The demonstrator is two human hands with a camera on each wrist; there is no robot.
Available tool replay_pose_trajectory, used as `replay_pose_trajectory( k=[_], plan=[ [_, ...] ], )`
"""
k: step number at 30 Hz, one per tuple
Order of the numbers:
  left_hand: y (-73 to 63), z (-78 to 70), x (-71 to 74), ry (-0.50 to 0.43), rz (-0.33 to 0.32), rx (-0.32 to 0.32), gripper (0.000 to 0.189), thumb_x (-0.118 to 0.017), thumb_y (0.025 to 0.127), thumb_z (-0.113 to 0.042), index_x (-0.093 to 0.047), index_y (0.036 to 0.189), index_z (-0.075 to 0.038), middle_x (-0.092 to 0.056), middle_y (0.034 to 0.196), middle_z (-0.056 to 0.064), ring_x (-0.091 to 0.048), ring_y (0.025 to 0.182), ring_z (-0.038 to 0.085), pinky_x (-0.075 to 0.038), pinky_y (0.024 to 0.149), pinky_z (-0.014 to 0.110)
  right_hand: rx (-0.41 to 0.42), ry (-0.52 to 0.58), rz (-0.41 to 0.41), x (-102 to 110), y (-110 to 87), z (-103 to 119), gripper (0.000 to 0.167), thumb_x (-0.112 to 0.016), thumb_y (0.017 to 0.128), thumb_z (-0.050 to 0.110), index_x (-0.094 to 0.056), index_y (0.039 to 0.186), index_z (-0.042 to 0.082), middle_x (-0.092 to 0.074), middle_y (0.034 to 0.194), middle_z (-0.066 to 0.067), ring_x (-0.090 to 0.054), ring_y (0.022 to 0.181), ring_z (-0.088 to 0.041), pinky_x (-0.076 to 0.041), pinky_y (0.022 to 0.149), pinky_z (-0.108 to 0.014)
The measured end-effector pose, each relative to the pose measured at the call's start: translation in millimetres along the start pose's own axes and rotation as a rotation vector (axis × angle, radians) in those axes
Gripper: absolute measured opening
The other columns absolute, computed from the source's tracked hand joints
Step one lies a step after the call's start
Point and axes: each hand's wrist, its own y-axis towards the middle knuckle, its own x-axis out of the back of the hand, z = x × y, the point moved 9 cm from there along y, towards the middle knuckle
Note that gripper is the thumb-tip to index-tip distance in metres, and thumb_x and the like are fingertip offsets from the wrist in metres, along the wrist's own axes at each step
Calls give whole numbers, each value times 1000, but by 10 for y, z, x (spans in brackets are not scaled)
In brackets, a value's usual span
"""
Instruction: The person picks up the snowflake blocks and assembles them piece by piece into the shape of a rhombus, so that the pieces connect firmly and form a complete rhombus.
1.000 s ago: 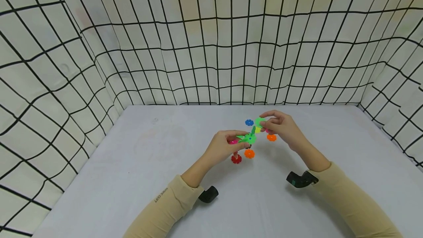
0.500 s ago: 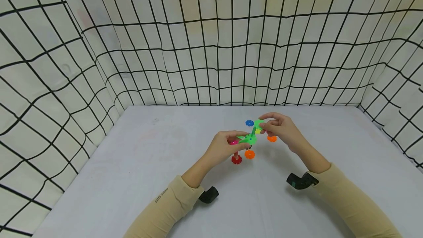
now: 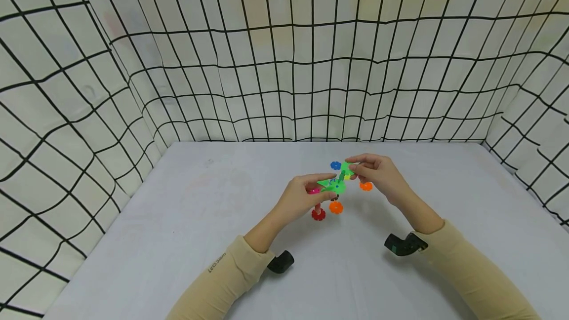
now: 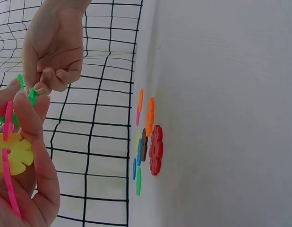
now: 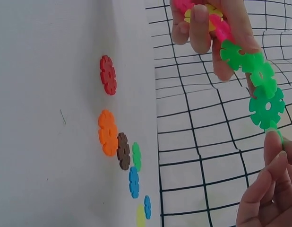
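In the head view, a chain of interlocking flower discs (image 3: 337,187) is held above the bench (image 3: 178,241): the left hand (image 3: 294,198) grips one end, the right hand (image 3: 378,170) pinches a green disc (image 3: 346,168) at the other. Left wrist view: a yellow disc (image 4: 24,161) slotted with pink sits against the left fingers. Right wrist view: linked green discs (image 5: 262,74) span between both hands.

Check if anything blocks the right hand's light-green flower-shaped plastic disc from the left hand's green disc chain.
Nothing visible does: in the right wrist view, the disc in the right hand meets the darker green end disc of the chain. Can't tell if they're slotted.
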Motion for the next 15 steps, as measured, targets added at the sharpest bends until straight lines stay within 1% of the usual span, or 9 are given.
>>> replay_pose_trajectory(
  k=[2,6,8,11,15],
  plan=[
    [0,-10,-9,-6,5,-13,48,-75,95,-23,-64,141,-16,-75,93,19,-65,71,46,-33,54,24,5,10,-9,-3,-2,5,34,-62,103,14,-65,130,-6,-72,85,-2,-60,78,-14,-53,74,-22],
    [2,-34,-19,29,2,-54,46,-74,96,-21,-65,140,-13,-76,113,7,-72,90,33,-42,58,21,14,35,-18,-9,-1,5,33,-63,102,12,-65,129,-8,-71,83,0,-58,77,-18,-52,71,-21],
    [1,-45,-30,48,7,-68,46,-74,96,-20,-64,141,-12,-74,119,5,-72,97,31,-42,57,20,16,41,-22,-13,-3,4,33,-63,102,11,-65,129,-8,-71,83,0,-58,77,-18,-52,71,-21],
    [2,-51,-45,57,20,-69,46,-72,97,-18,-62,142,-11,-73,122,6,-72,96,33,-39,54,19,14,46,-28,-17,-5,-1,32,-63,102,11,-65,129,-8,-71,83,1,-57,76,-16,-51,71,-21],
    [-2,-59,-49,63,30,-61,47,-71,98,-17,-61,143,-10,-74,119,6,-71,90,37,-32,51,20,11,56,-34,-27,-10,-3,32,-63,102,11,-66,128,-8,-71,82,1,-57,75,-16,-51,70,-21]
  ],
)
